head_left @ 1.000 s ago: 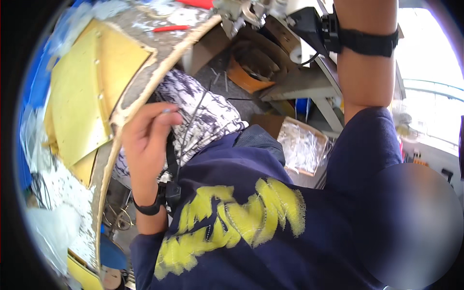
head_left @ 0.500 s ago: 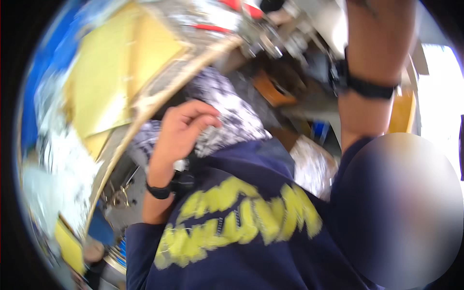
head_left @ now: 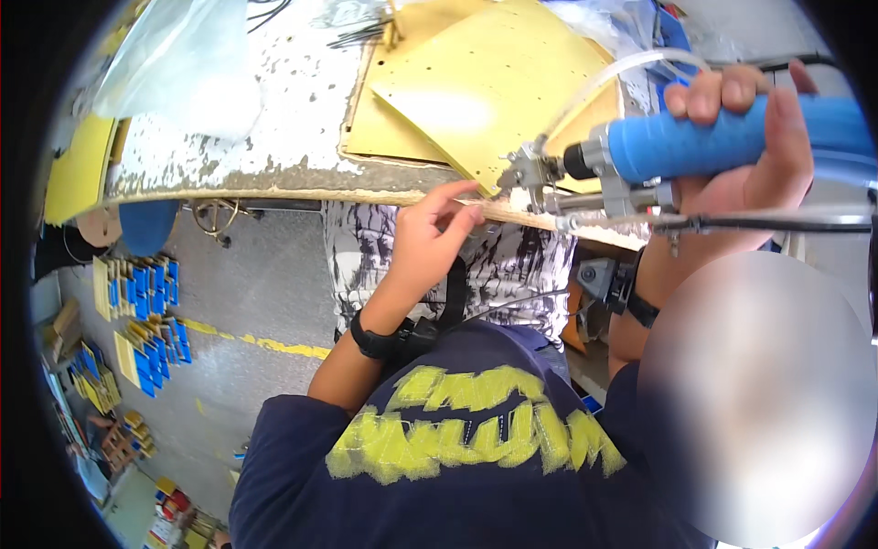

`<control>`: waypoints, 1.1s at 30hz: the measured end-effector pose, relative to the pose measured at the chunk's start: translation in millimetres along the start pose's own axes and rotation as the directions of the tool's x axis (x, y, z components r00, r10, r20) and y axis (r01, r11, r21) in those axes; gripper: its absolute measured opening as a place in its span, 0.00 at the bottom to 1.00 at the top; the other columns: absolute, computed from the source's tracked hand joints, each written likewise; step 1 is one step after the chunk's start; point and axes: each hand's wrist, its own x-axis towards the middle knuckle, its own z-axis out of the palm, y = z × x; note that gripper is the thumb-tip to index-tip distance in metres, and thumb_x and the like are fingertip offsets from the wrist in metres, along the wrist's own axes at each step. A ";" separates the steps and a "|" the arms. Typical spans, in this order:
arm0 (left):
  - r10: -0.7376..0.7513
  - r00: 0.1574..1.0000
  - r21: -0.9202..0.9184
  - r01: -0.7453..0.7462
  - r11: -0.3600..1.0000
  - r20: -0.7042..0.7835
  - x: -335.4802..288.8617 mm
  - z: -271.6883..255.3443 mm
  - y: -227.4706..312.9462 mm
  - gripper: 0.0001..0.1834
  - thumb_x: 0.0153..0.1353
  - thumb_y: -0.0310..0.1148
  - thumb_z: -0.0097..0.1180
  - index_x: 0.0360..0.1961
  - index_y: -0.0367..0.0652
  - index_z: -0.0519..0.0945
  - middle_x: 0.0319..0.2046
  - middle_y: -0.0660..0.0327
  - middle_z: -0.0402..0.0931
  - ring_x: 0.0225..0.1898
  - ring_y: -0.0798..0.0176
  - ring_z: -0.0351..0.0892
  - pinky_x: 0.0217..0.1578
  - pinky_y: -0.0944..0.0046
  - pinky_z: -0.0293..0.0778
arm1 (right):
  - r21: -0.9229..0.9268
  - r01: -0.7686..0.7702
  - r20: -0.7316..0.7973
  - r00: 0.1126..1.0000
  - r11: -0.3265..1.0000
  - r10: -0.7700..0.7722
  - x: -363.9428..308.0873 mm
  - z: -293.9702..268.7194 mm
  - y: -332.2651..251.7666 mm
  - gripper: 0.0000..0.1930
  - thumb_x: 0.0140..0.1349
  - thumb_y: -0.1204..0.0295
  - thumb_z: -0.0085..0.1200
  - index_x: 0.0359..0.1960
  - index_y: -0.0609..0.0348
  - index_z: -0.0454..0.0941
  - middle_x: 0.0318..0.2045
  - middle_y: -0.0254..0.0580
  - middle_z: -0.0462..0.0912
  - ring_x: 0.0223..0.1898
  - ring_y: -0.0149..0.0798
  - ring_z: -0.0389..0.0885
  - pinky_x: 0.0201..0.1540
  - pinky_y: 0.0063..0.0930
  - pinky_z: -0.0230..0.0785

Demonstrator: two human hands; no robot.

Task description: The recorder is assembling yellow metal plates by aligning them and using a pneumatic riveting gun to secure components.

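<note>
My right hand (head_left: pixel 777 160) is wrapped round the thick blue barrel of a powered screwdriver (head_left: pixel 654 146), held level above the table's front edge at the right. A clear feed tube (head_left: pixel 631 62) curves from its metal head (head_left: pixel 530 172), which lies over the near corner of a yellow board (head_left: pixel 485 82). Just left of that head is my left hand (head_left: pixel 430 233), its fingers curled and thumb close to the index finger at the table edge, beside the board's corner. Whatever those fingertips pinch, if anything, is too small to make out.
The worn white table (head_left: pixel 293 110) carries another yellow board (head_left: pixel 366 128) beneath the first, clear plastic film (head_left: pixel 183 82) and thin dark rods (head_left: pixel 357 35). A blue bin (head_left: pixel 672 37) stands at the back right. Blue and yellow stacked pieces (head_left: pixel 146 284) sit on the floor at left.
My view has swung, so the table edge now runs across in front of me. My right hand, out of sight before, is now seen gripping the screwdriver; my left hand has come to the table edge.
</note>
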 end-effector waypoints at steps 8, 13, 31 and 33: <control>0.060 0.995 0.131 -0.070 0.989 0.080 4.9 -0.9 -3.3 0.19 0.59 0.28 0.61 0.53 0.37 0.78 0.27 0.57 0.84 0.25 0.75 0.78 0.29 0.72 0.74 | 0.042 -0.108 -0.151 0.982 0.993 0.113 -14.8 16.0 3.6 0.22 0.56 0.67 0.55 0.53 0.51 0.66 0.28 0.41 0.68 0.27 0.36 0.68 0.34 0.38 0.66; 0.012 0.996 0.073 -0.018 0.997 0.083 7.2 -2.6 -1.7 0.17 0.61 0.28 0.60 0.52 0.38 0.78 0.26 0.58 0.83 0.26 0.75 0.78 0.29 0.72 0.74 | 0.032 -0.102 -0.190 0.976 0.994 0.106 -12.9 21.4 4.4 0.25 0.55 0.71 0.53 0.56 0.56 0.63 0.24 0.44 0.71 0.22 0.37 0.71 0.30 0.39 0.71; -0.003 0.997 0.068 -0.002 0.998 0.072 9.2 -5.7 -2.4 0.16 0.60 0.29 0.60 0.50 0.37 0.80 0.23 0.58 0.82 0.23 0.74 0.78 0.28 0.72 0.74 | -0.388 0.020 -0.278 0.951 0.921 -0.137 -11.5 61.9 9.0 0.21 0.57 0.75 0.56 0.48 0.70 0.60 0.19 0.45 0.73 0.18 0.36 0.75 0.27 0.28 0.73; 0.005 0.998 0.065 -0.009 0.998 0.068 10.3 -5.3 -1.9 0.16 0.60 0.29 0.60 0.50 0.38 0.80 0.23 0.57 0.82 0.23 0.74 0.78 0.28 0.72 0.74 | -0.433 0.072 -0.329 0.915 0.898 -0.232 -9.7 62.1 11.6 0.17 0.57 0.77 0.57 0.42 0.69 0.62 0.15 0.43 0.73 0.15 0.34 0.75 0.22 0.22 0.72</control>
